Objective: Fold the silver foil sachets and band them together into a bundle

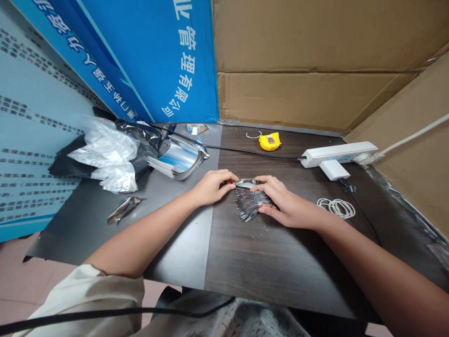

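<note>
A fanned bundle of thin silver foil pieces (248,202) lies on the dark wood-grain tabletop in front of me. My right hand (282,202) is closed around the bundle's right side, thumb near me and fingers on the far side. At the bundle's far end a shiny foil piece (246,183) stretches between my two hands. My left hand (216,188) pinches its left end between thumb and fingertips. Whether that piece is separate from the bundle I cannot tell. Left of my forearm, a folded silver foil piece (123,209) rests on the grey sheet.
Curved stacked silver sheets (178,157) sit back left beside clear and black plastic bags (105,147). A yellow tape measure (270,141) and a white power strip (340,153) stand at the back. A coil of white cord (336,208) lies right. A black cable (238,149) crosses behind my hands.
</note>
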Demonstrator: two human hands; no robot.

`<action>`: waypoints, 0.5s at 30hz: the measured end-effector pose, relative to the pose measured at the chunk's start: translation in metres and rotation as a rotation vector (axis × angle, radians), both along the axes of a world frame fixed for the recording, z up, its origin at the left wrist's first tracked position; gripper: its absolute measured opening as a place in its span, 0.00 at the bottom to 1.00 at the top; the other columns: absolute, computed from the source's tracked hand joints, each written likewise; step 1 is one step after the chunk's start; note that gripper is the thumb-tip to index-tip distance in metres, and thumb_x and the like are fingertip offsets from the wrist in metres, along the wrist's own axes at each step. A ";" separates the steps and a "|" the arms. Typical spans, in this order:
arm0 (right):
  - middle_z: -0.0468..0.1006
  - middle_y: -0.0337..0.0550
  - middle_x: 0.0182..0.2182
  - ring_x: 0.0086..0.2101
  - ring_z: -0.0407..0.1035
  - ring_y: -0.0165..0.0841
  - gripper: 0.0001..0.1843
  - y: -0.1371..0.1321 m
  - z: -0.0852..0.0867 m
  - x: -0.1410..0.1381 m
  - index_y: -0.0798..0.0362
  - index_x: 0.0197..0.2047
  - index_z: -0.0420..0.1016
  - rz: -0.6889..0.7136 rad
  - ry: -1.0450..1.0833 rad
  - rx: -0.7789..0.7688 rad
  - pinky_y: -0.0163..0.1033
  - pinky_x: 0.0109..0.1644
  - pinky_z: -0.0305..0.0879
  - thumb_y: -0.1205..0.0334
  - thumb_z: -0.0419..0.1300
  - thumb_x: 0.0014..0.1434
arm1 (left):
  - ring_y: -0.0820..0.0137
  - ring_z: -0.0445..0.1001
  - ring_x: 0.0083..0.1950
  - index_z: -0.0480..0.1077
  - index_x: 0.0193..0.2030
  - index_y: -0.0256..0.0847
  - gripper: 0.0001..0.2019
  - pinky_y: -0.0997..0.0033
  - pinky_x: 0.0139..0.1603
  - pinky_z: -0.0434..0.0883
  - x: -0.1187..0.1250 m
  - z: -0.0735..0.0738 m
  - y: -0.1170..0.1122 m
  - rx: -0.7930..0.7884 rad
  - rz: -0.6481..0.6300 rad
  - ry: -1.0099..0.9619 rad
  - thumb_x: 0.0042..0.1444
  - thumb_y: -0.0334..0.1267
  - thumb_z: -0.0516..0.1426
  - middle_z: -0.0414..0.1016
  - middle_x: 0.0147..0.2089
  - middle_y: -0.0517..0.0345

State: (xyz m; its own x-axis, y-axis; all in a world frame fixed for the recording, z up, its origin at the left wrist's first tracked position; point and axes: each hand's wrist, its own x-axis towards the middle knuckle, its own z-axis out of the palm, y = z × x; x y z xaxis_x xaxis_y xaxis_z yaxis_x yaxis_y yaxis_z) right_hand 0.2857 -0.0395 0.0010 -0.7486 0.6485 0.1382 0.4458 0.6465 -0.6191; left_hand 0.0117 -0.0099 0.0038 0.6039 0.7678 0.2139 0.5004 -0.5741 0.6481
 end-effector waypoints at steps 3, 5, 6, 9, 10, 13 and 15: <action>0.62 0.64 0.64 0.66 0.57 0.54 0.21 0.001 -0.001 0.002 0.50 0.62 0.62 0.006 0.003 -0.005 0.70 0.64 0.60 0.54 0.54 0.70 | 0.72 0.75 0.37 0.75 0.43 0.37 0.06 0.71 0.41 0.72 0.002 -0.001 -0.001 0.012 0.064 -0.019 0.62 0.30 0.57 0.78 0.38 0.56; 0.62 0.64 0.65 0.67 0.56 0.54 0.21 0.001 -0.001 0.003 0.50 0.63 0.61 0.011 0.008 -0.016 0.70 0.65 0.59 0.55 0.54 0.70 | 0.72 0.74 0.36 0.75 0.43 0.37 0.07 0.72 0.40 0.71 0.002 -0.001 -0.001 0.020 0.080 -0.022 0.62 0.30 0.56 0.77 0.37 0.56; 0.62 0.63 0.66 0.67 0.56 0.53 0.22 0.001 0.000 0.003 0.50 0.63 0.61 0.012 0.007 -0.020 0.70 0.66 0.59 0.55 0.54 0.70 | 0.71 0.74 0.36 0.75 0.43 0.37 0.08 0.71 0.40 0.71 0.002 -0.001 -0.001 0.029 0.082 -0.019 0.62 0.30 0.55 0.77 0.37 0.56; 0.55 0.64 0.69 0.68 0.55 0.53 0.21 0.000 0.001 0.005 0.50 0.63 0.62 0.000 -0.001 -0.020 0.67 0.66 0.60 0.55 0.54 0.70 | 0.70 0.73 0.37 0.75 0.43 0.37 0.08 0.70 0.40 0.71 0.002 -0.001 -0.001 0.053 0.101 -0.007 0.62 0.31 0.54 0.76 0.37 0.56; 0.53 0.64 0.69 0.68 0.56 0.53 0.20 0.000 0.002 0.005 0.51 0.62 0.63 -0.010 0.001 -0.017 0.66 0.66 0.61 0.55 0.55 0.70 | 0.70 0.73 0.37 0.75 0.44 0.37 0.09 0.70 0.40 0.70 0.002 -0.001 -0.001 0.051 0.117 -0.007 0.62 0.31 0.54 0.75 0.37 0.55; 0.58 0.62 0.65 0.66 0.57 0.53 0.20 0.001 0.003 0.006 0.50 0.62 0.65 -0.020 0.011 -0.015 0.65 0.65 0.63 0.56 0.56 0.68 | 0.71 0.72 0.35 0.75 0.44 0.37 0.09 0.70 0.40 0.70 0.001 -0.002 0.000 0.018 0.156 -0.011 0.63 0.31 0.54 0.75 0.37 0.55; 0.63 0.61 0.62 0.66 0.57 0.53 0.20 0.002 0.004 0.006 0.49 0.62 0.65 -0.001 0.014 -0.019 0.66 0.65 0.63 0.57 0.57 0.68 | 0.71 0.72 0.35 0.75 0.45 0.37 0.09 0.70 0.40 0.70 0.001 -0.003 0.001 0.009 0.166 -0.011 0.63 0.31 0.54 0.76 0.38 0.55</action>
State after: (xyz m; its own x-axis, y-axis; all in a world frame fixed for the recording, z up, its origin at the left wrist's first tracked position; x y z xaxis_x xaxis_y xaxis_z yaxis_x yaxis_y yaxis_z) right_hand 0.2914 -0.0378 0.0046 -0.7462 0.6517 0.1360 0.4377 0.6341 -0.6374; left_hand 0.0128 -0.0093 0.0013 0.4667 0.8548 0.2268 0.5817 -0.4899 0.6493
